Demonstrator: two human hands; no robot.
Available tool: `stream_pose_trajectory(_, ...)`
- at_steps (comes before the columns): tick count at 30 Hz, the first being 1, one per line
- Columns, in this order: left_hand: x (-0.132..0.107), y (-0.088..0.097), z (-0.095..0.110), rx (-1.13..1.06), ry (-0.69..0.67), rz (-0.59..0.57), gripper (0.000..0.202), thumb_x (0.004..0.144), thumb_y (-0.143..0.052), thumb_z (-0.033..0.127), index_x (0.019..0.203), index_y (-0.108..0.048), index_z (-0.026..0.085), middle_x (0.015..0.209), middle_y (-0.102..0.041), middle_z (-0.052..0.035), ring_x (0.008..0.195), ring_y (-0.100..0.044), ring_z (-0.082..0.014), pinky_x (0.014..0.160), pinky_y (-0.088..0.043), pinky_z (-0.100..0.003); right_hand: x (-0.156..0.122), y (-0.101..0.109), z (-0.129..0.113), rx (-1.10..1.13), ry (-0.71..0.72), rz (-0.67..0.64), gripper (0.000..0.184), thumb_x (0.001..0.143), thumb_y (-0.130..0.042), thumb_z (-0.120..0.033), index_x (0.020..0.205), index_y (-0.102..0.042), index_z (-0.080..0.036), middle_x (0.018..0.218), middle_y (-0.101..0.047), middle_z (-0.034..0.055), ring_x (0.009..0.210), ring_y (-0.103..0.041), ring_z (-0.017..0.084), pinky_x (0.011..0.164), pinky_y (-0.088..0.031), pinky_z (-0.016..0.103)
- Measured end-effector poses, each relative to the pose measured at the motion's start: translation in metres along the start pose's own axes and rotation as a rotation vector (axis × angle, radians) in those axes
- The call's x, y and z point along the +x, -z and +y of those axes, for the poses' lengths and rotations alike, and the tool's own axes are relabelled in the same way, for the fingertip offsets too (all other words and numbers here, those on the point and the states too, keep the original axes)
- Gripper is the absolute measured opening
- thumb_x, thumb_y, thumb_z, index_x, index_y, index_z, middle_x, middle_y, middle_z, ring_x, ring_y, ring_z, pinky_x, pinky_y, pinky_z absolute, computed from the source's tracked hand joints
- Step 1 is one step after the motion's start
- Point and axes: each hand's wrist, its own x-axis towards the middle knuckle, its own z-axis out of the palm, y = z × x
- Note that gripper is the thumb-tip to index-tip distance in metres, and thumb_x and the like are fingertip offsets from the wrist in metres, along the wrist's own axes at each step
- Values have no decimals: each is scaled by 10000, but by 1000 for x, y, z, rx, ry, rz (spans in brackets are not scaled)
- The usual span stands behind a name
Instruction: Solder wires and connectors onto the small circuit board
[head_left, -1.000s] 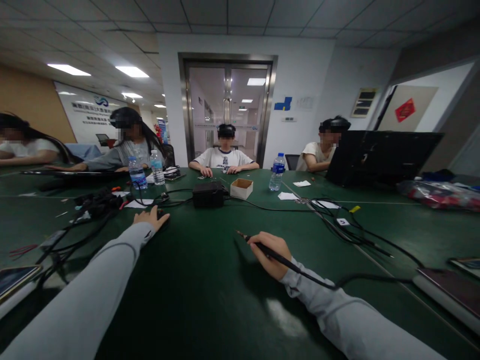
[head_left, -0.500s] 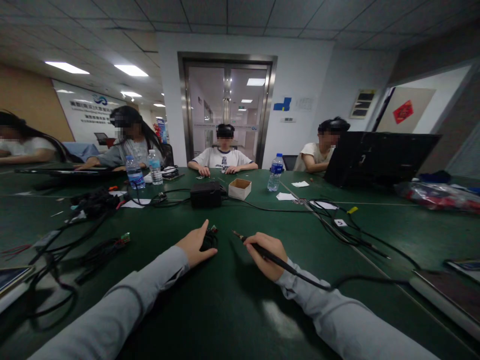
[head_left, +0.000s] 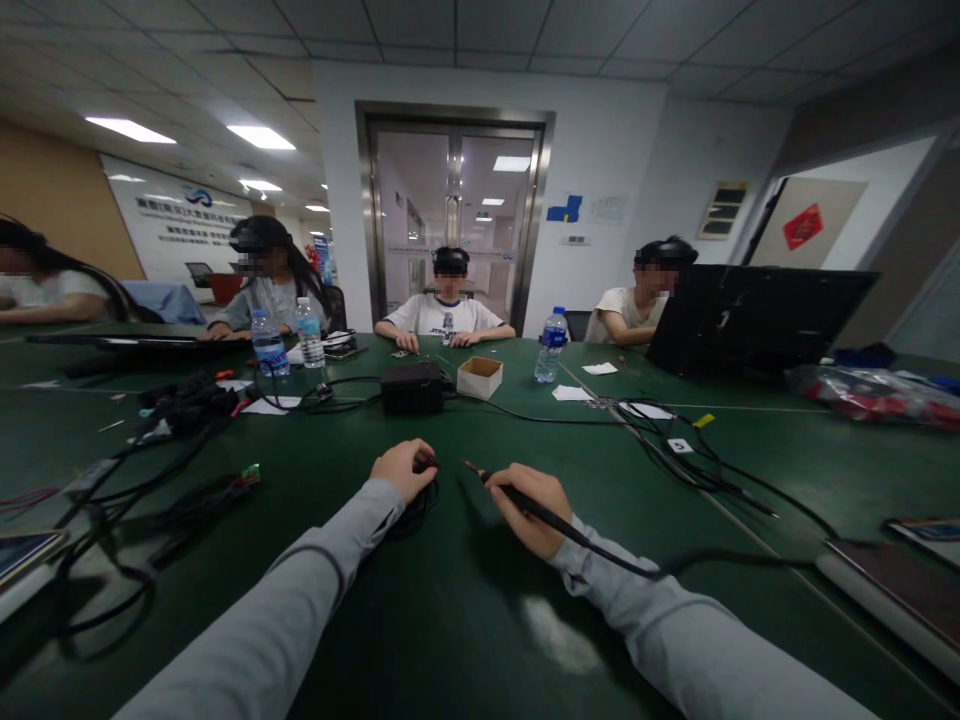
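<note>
The right hand's [head_left: 531,500] grip is closed pen-fashion around a soldering iron [head_left: 491,480], fingers folded over the dark handle, with the thin tip jutting out to the left and slightly raised above the green surface [head_left: 465,610]. The iron's black cord [head_left: 712,556] runs from the back of that hand across the grey sleeve and off to the right along the surface. The left hand [head_left: 403,468] lies just beside the tip, its grip curled shut over a small wire bundle [head_left: 418,503] that rests on the surface. Dark loops of the bundle show under the palm and wrist, while most of it is hidden by the fingers. The two hands are near each other but apart, both low on the surface in front of the person. Beyond them stand a black box [head_left: 411,389] and, just to its right, an open cardboard box [head_left: 481,378], with a water bottle [head_left: 551,345] farther right. A loose tangle of cables [head_left: 199,498] lies well off to the left, and an open laptop [head_left: 750,315] stands at the right. Other people sit along the far edge, one of them [head_left: 448,312] straight across with both hands on the surface.
</note>
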Motion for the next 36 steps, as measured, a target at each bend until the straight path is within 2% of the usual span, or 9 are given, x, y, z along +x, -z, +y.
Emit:
stream_pose_trajectory(6, 2, 8, 8, 12, -25, -81, 239, 733, -673, 297, 969, -679, 257, 923, -713, 1, 853, -660, -163, 739, -499, -246, 0, -1, -1, 7, 25, 23, 135, 924, -508, -212, 872, -632, -206, 744, -665, 28, 637, -622, 138, 609, -479, 243)
stream_pose_trajectory(11, 5, 0, 18, 29, -49, -43, 244, 719, -677, 281, 960, -716, 286, 958, -691, -6, 900, -652, -175, 782, -492, -263, -1, 1, -2, -11, 47, 15, 144, 927, -500, -217, 874, -634, -209, 730, -661, 28, 617, -612, 137, 603, -475, 242)
stream_pose_trajectory(14, 6, -9, 15, -1, -87, -17, 245, 725, -673, 273, 965, -718, 299, 939, -674, 3, 911, -647, -179, 822, -491, -279, -1, 0, -2, -15, 65, 10, 146, 926, -494, -210, 875, -631, -207, 718, -653, 26, 609, -608, 135, 592, -465, 241)
stream_pose_trajectory(21, 6, -20, 4, -103, -186, -9, 248, 731, -679, 265, 978, -706, 273, 914, -649, 4, 837, -653, -149, 797, -510, -248, -2, -2, -3, -27, 120, -25, 148, 928, -480, -210, 887, -623, -199, 713, -639, 26, 589, -577, 127, 577, -444, 241)
stream_pose_trajectory(28, 5, -19, 4, -119, -186, -14, 257, 727, -677, 239, 982, -703, 261, 923, -642, -1, 852, -652, -152, 806, -517, -253, -2, -1, -6, -64, 175, -52, 141, 927, -479, -214, 894, -615, -207, 705, -636, 21, 584, -573, 135, 584, -422, 258)
stream_pose_trajectory(36, 1, -15, 10, -113, -169, -20, 257, 724, -681, 208, 975, -710, 252, 925, -641, -6, 850, -654, -157, 806, -513, -267, -3, -2, -4, -47, 165, -51, 138, 928, -475, -224, 897, -609, -217, 733, -650, 22, 593, -580, 134, 595, -428, 253)
